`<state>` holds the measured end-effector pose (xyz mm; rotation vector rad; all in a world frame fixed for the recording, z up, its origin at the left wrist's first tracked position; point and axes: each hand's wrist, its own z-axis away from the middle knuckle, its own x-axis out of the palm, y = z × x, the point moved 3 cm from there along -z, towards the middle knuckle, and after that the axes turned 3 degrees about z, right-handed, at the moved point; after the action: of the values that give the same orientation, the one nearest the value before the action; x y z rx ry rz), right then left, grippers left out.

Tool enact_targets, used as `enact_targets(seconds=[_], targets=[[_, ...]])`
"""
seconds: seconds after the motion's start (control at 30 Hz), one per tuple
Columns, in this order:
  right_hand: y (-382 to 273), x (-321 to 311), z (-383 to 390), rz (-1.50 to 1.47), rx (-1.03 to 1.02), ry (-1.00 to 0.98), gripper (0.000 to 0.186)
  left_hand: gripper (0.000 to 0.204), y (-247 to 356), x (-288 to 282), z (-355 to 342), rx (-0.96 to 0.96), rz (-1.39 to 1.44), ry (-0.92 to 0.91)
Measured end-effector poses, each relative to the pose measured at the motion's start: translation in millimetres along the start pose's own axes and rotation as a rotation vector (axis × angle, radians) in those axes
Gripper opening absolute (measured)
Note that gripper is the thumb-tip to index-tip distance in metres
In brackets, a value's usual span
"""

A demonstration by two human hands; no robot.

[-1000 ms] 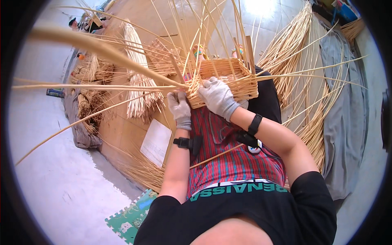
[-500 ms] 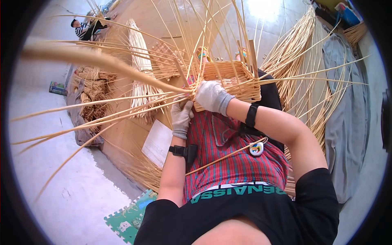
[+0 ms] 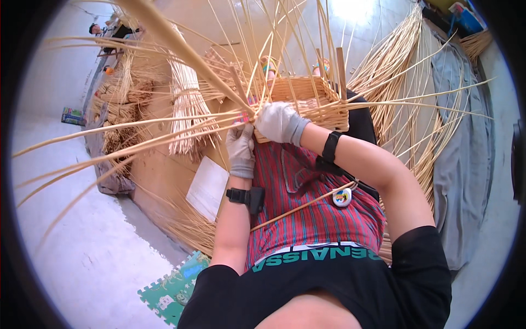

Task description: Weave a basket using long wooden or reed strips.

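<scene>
A rectangular wicker basket point(image 3: 329, 122) sits on my lap, with long pale rods standing up and fanning out from its sides. At its near left corner my left hand point(image 3: 241, 149), in a whitish glove, has its fingers closed around the rods point(image 3: 181, 128) that reach out to the left. Right beside it, my gloved right hand point(image 3: 280, 124) is closed over the same corner, its fingertips partly hidden, pressing on the woven rods. One thick rod point(image 3: 189, 57) rises from this corner toward the camera and up to the left. Short wooden stakes point(image 3: 341, 71) stand at the basket's corners.
Tied bundles of rods point(image 3: 186, 104) lie on the brown floor sheet to the left. A large spread of rods point(image 3: 392, 71) lies at the right, by a grey cloth point(image 3: 457, 164). A white board point(image 3: 207, 189) and a green foam mat point(image 3: 170, 290) are at lower left. Another person sits far left.
The thick rod has swung from pointing left to pointing up and left. Both hands have shifted slightly left and stay closed at the basket's corner.
</scene>
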<state>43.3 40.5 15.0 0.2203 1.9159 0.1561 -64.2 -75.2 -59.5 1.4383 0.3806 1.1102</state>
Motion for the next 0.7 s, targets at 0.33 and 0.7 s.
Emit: enact_targets(seconds=[0.33,0.7], targets=[[-45.8,-65.6,101.3,-0.800,0.016,-0.635,0.040,0.030,3.2,-8.1,9.8,0.164,-0.318,-0.088],[6.8,-44.7,148.5,-0.603,0.445,-0.032,0.021,0.024,65.0,8.8,109.2,-0.006,-1.155,-0.820]])
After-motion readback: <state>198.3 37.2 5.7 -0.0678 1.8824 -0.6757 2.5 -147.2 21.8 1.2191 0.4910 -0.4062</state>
